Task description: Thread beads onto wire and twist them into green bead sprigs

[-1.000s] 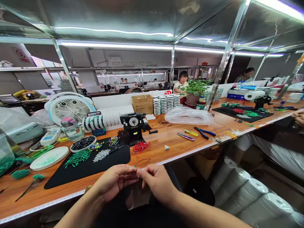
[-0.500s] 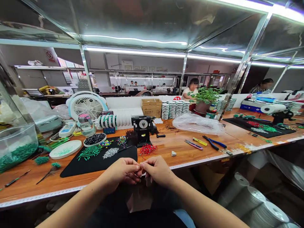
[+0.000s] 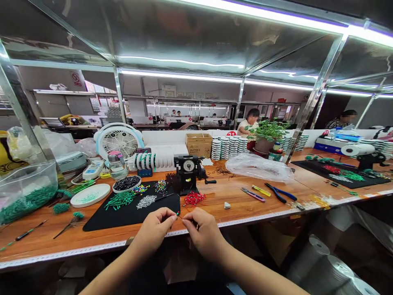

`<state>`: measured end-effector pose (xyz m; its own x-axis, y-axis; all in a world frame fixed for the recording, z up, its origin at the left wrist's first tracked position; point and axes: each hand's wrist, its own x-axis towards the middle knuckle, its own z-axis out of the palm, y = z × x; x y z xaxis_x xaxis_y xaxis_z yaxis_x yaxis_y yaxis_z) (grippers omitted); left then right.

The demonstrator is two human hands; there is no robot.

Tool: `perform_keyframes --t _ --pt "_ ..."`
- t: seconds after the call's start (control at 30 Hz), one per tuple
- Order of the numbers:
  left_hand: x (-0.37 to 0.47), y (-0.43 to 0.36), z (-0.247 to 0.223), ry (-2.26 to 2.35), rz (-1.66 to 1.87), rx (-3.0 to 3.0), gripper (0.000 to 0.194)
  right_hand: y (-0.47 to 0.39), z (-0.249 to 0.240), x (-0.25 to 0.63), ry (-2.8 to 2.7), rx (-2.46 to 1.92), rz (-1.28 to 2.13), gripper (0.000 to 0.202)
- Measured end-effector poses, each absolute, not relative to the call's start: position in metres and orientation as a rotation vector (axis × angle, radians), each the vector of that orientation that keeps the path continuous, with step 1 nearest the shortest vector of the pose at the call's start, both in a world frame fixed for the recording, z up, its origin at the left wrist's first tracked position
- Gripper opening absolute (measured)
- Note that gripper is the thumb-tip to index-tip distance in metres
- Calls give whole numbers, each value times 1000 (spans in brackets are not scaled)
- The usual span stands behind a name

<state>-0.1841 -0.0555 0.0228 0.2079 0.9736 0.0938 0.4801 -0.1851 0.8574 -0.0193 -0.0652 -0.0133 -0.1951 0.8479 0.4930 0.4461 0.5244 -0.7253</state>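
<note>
Just beyond the table's front edge, my left hand (image 3: 158, 229) pinches a small dark piece with a red and green tip (image 3: 178, 213). Close on its right, my right hand (image 3: 202, 231) is closed, thumb against fingers, on the thin end of the same piece. Behind my left hand lies a black mat (image 3: 129, 217) with green tubes (image 3: 120, 200), silver bits (image 3: 146, 201) and coloured beads (image 3: 160, 186). Red pieces (image 3: 194, 198) lie by the mat's right edge, in front of a black winding machine (image 3: 188, 168) carrying white spools (image 3: 155, 160).
A white dish (image 3: 90, 195) and a bowl of black pieces (image 3: 127, 184) stand left. Tweezers (image 3: 253, 194), a yellow tool (image 3: 261, 190) and blue pliers (image 3: 281, 192) lie right, near a plastic bag (image 3: 259, 167). A person (image 3: 249, 125) sits behind a plant (image 3: 267, 133).
My hands have drawn slightly apart, and the small piece now shows between them. The view has tilted, so the table sits a little lower and further right.
</note>
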Motion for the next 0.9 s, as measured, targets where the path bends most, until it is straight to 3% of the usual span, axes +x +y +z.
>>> perform_keyframes --t 0.13,0.33,0.47,0.7,0.9 --pt "-189 -49 34 1297 786 1805 24 -59 -2 -11 -2276 -737 -238 19" --pt "-187 -50 35 1225 834 2062 25 -40 3 -11 -2392 -682 -393 19" --pt "-188 -50 30 1180 920 2236 27 -36 7 -16 -2296 -791 -219 21" --pt "-194 -43 33 941 915 2426 21 -13 37 -25 -2083 -1148 800 15" --pt "-195 -38 40 821 963 2217 12 4 38 -24 -2056 -1166 921 11"
